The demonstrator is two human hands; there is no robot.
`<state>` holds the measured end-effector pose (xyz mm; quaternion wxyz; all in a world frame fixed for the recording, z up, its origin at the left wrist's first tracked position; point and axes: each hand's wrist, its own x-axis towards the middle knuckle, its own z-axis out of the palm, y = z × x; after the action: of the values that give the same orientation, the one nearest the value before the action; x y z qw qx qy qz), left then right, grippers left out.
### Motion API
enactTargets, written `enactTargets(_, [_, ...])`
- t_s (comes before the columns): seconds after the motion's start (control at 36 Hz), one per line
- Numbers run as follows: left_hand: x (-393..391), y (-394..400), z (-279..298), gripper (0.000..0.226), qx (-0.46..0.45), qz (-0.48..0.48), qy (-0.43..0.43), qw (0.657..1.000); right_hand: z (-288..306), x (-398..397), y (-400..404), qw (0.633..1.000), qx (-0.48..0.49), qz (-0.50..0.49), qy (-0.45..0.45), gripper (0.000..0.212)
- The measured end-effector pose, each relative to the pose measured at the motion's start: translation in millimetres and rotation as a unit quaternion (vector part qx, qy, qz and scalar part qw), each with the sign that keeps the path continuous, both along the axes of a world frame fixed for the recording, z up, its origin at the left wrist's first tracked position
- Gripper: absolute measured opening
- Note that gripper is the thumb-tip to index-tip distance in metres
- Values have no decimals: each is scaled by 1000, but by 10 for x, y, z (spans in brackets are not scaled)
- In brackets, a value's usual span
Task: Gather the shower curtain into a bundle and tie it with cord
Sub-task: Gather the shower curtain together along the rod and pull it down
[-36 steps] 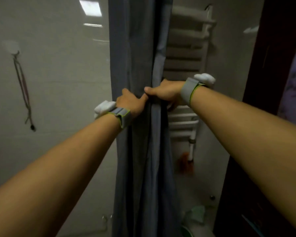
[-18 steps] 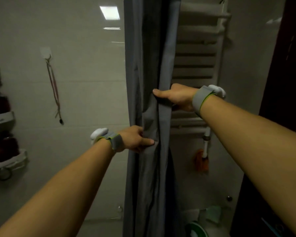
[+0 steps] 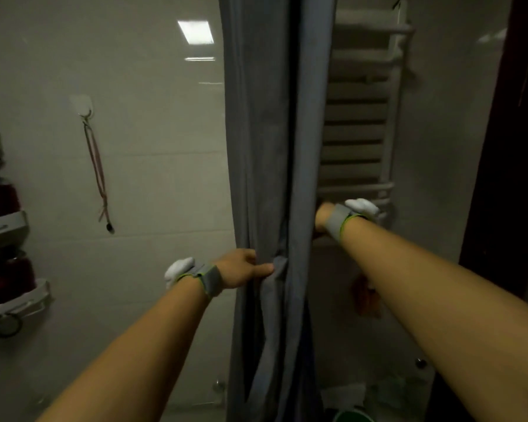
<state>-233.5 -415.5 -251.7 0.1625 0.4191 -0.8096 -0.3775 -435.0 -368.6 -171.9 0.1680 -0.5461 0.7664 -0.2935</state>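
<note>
A grey shower curtain (image 3: 265,147) is shown hanging in vertical folds between the tiled wall (image 3: 141,178) on the left and a white ladder-style towel rail (image 3: 360,126) on the right. The gathering stage is judged largely done: the fabric is drawn into a narrow column, though loose pleats are seen lower down. The tying stage is not begun — no cord is passed around the bundle. A thin reddish cord (image 3: 96,169) is seen hanging from a white wall hook (image 3: 81,105) on the tiles, well apart from the curtain and to the left of it; it may be the tie intended, but that is a judgement only.

The left hand (image 3: 241,269) is placed at the left edge of the bundle, below its mid-height. Its fingers (image 3: 264,268) are curled and pressed into the cloth, a fold being pinched between thumb and forefinger, with puckering of the fabric visible just beside the thumb tip. The right hand (image 3: 322,219) is set higher, at the right edge of the bundle, and is passed behind the folds; only the heel of the hand and a grey wristband (image 3: 337,222) are exposed. Whether its fingers are spread or closed on the cloth cannot be told — they are hidden by the curtain. A matching wristband is worn on the left wrist.
</note>
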Motion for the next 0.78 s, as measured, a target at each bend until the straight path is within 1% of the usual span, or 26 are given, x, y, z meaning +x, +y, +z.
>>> enactTargets(0.03, [45, -80, 26, 60, -93, 50, -56, 993, 66, 1, -14, 996, -33, 18, -86, 12])
enactTargets(0.06, [99, -127, 55, 70, -166, 107, -76, 977, 115, -51, -84, 981, -91, 15, -168, 18])
enactTargets(0.08, [138, -154, 90, 81, -192, 146, -34, 970, 260, -80, -97, 965, -145, -6, -220, 22])
enactTargets(0.11, [151, -155, 145, 91, -190, 157, 55, 968, 416, -123, -145, 936, -239, -38, -257, 33])
enactTargets(0.14, [141, -170, 226, 100, -198, 150, 155, 956, 606, -126, -131, 905, -316, -52, -280, 49])
enactTargets(0.17, [105, -179, 331, 106, -225, 137, 234, 936, 786, -88, -115, 873, -396, -44, -279, 63])
enactTargets(0.19, [21, -219, 517, 110, -260, 127, 290, 912, 987, 11, -100, 848, -468, -22, -246, 69])
enactTargets(0.22, [-60, -157, 670, 112, -293, 125, 326, 890, 1093, 139, -16, 834, -525, 11, -169, 72])
enactTargets(0.28, [-291, -248, 1094, 106, -369, 136, 388, 834, 1349, 392, -57, 799, -600, 29, 23, 80])
enactTargets(0.31, [-395, -294, 1305, 99, -397, 149, 408, 808, 1471, 500, -96, 778, -619, 12, 104, 83])
enactTargets(0.33, [-483, -337, 1510, 93, -423, 166, 414, 788, 1577, 545, -166, 763, -628, -10, 154, 84])
enactTargets(0.36, [-547, -402, 1708, 91, -448, 184, 408, 774, 1691, 536, -270, 754, -631, -36, 179, 82])
enactTargets(0.39, [-587, -492, 1880, 93, -478, 207, 387, 761, 1832, 510, -346, 748, -635, -56, 186, 81])
enactTargets(0.42, [-617, -581, 2063, 97, -522, 222, 354, 744, 2018, 474, -397, 750, -633, -64, 180, 79])
enactTargets(0.44, [-612, -615, 2116, 99, -574, 228, 300, 727, 2105, 417, -404, 760, -625, -62, 167, 75])
enactTargets(0.47, [-633, -733, 2200, 99, -632, 228, 251, 697, 2257, 370, -411, 761, -629, -48, 153, 70])
enactTargets(0.53, [-688, -1018, 2400, 93, -725, 235, 161, 627, 2615, 322, -460, 745, -657, -4, 113, 63])
enactTargets(0.56, [-737, -1054, 2406, 89, -741, 227, 118, 622, 2668, 293, -423, 741, -665, 11, 96, 64])
enactTargets(0.58, [-781, -1143, 2474, 87, -750, 225, 98, 615, 2765, 296, -457, 729, -678, 20, 97, 67])
enactTargets(0.61, [-822, -1261, 2532, 87, -745, 229, 94, 620, 2841, 308, -529, 724, -678, 15, 124, 70])
enactTargets(0.64, [-843, -1339, 2598, 89, -730, 235, 102, 634, 2894, 334, -625, 723, -665, -9, 187, 72])
enactTargets(0.67, [-854, -1427, 2667, 91, -707, 232, 115, 658, 2936, 330, -769, 723, -640, -40, 257, 74])
enactTargets(0.69, [-854, -1514, 2730, 89, -681, 222, 148, 682, 2971, 300, -932, 722, -614, -66, 311, 74])
enactTargets(0.72, [-847, -1578, 2797, 82, -653, 207, 197, 702, 3007, 247, -1073, 728, -591, -86, 337, 74])
enactTargets(0.75, [-855, -1649, 2879, 72, -626, 197, 253, 711, 3069, 169, -1217, 738, -577, -98, 336, 73])
enactTargets(0.78, [-852, -1695, 2942, 65, -606, 196, 304, 709, 3117, 95, -1320, 744, -577, -97, 321, 73])
